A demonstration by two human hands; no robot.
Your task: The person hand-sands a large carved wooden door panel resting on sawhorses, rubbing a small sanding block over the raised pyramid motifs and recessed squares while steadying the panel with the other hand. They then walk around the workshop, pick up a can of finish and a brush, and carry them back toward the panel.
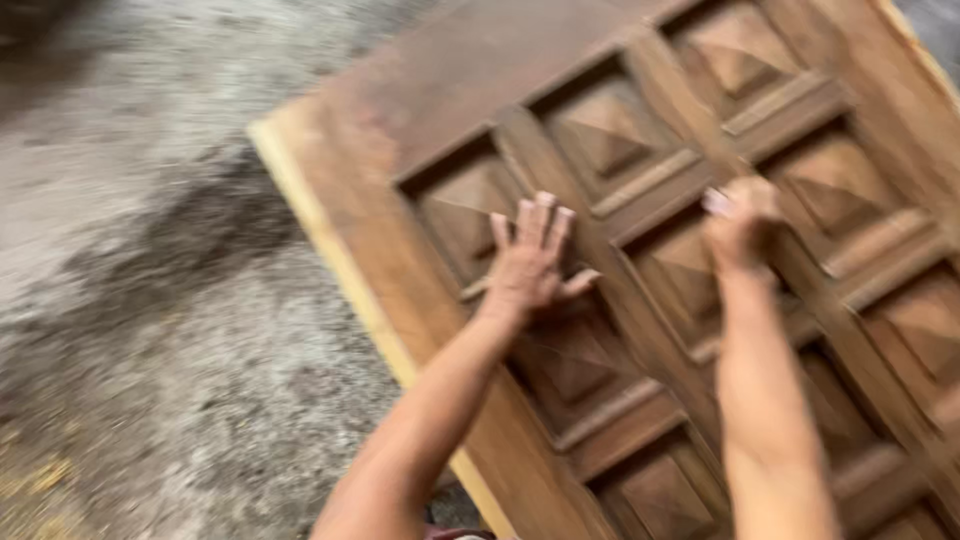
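Item: two bare forearms, showing no sleeves, cuffs, gloves, watch or bands along their visible length. Left hand (530,265): bare, five fingers (541,218) showing with short pale nails, no rings discernible. Right hand (738,215): bare, appearing motion-blurred, details of nails and knuckles not readable. A sliver of reddish fabric is showing at the bottom edge; garment unidentifiable.

I was looking down into what seemed a woodworking shop or joiner's yard. A large unfinished wooden door (640,250), carved with raised diamond-shaped panels, lay over a rough grey concrete floor (150,300). Pale dust and what looked like sawdust were scattered across that floor. The view was blurred.
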